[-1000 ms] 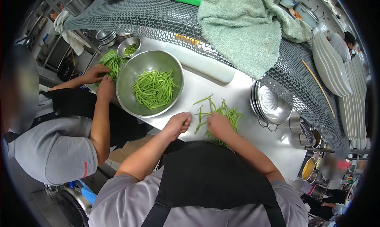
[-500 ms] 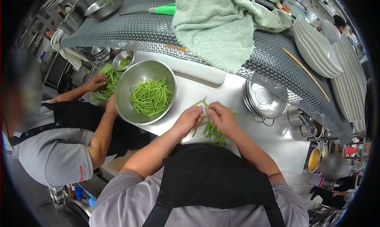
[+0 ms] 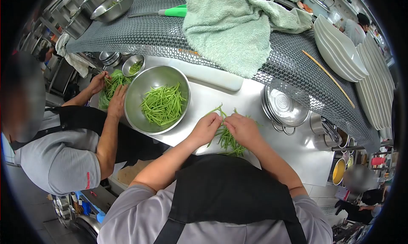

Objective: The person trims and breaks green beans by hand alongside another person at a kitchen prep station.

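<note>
Fingers pinched, my left hand (image 3: 206, 128) grips a green bean close to its end, over the steel counter (image 3: 289, 154). Almost touching it, my right hand (image 3: 241, 128) is closed in a pinch at the same bean, whose middle is hidden by the fingertips. A loose pile of green beans (image 3: 229, 143) lies beneath and between both hands. To the left stands a large steel bowl (image 3: 131, 84) holding a heap of green beans (image 3: 163, 103).
At left, a co-worker's hands (image 3: 115, 101) are at a bag of green beans (image 3: 111, 90). A small bowl (image 3: 130, 62), white cutting board (image 3: 212, 77) and colanders (image 3: 282, 106) surround the counter. Overhead, a mesh-lined shelf (image 3: 148, 38) carries a towel (image 3: 229, 31) and plates (image 3: 338, 52).
My hands have come slightly closer together at the bean. The co-worker's left hand has moved off the big bowl's rim toward the bagged beans, and the other hand has lifted slightly.
</note>
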`<state>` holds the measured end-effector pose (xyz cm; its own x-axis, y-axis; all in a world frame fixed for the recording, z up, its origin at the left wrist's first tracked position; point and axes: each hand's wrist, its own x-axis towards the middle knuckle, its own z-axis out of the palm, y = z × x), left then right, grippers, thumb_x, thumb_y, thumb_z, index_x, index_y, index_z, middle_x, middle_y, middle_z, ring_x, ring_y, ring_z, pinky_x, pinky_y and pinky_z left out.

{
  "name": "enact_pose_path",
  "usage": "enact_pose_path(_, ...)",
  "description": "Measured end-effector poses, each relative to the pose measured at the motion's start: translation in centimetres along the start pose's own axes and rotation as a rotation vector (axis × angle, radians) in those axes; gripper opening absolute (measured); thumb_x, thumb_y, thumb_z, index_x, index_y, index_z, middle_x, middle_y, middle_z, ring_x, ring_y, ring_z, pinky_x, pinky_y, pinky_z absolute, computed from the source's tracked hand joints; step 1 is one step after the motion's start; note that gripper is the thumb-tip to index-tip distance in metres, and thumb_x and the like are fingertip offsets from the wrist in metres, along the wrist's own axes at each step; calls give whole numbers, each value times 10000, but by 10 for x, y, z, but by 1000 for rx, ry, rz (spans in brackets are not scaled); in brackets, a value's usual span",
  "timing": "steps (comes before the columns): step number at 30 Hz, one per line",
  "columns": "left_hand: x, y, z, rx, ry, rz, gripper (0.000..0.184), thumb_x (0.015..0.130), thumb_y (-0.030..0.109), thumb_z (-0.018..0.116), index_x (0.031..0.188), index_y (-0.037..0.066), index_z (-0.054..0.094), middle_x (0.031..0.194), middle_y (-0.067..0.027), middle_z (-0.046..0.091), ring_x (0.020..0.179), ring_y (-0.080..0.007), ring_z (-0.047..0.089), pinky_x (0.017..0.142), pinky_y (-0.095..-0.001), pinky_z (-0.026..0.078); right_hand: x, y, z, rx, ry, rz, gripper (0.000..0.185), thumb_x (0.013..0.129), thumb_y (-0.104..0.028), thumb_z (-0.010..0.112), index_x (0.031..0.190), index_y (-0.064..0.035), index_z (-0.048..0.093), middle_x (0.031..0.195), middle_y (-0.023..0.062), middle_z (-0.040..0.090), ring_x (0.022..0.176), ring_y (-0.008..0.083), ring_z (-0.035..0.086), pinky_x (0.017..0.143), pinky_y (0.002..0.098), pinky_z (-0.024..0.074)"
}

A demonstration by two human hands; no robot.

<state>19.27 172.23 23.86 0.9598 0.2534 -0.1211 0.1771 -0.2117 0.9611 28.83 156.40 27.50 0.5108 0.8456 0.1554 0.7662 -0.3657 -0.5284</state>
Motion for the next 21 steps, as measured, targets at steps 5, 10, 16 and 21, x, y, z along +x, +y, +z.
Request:
enact_pose_path(5, -1, 4, 0, 20, -48, 28, 308, 994, 291, 476, 835, 36, 544, 680, 14, 482, 623, -77, 417, 576, -249, 366, -1, 5, -4, 121, -47, -34, 139, 896, -202, 569, 922, -83, 635, 884, 90, 637, 822, 320, 615, 696, 423, 492)
enact_pose_path(10, -4, 11, -4, -792, -238, -266, 244, 987, 246, 477, 808, 83, 507, 640, 43, 391, 534, -65, 308, 481, -225, 270, 1, 4, -6, 255, -52, -25, 142, 904, -190, 563, 947, -71, 628, 880, 106, 630, 835, 332, 605, 715, 418, 485)
enact_pose_path(16, -8, 20, -3, -1179, -246, -467, 204, 960, 183, 482, 790, 71, 489, 638, 22, 396, 500, -63, 299, 454, -206, 250, -3, 9, 7, 226, 90, -162, 115, 898, -158, 569, 951, -64, 610, 884, 113, 619, 806, 332, 599, 686, 406, 485)
enact_pose_path(21, -10, 3, 0, -1379, -265, -497, 199, 941, 181, 483, 780, 64, 488, 635, 12, 397, 482, -69, 307, 442, -209, 255, -5, 8, 17, 179, 270, -247, 117, 925, -169, 557, 917, -55, 586, 853, 80, 620, 701, 254, 611, 594, 346, 478)
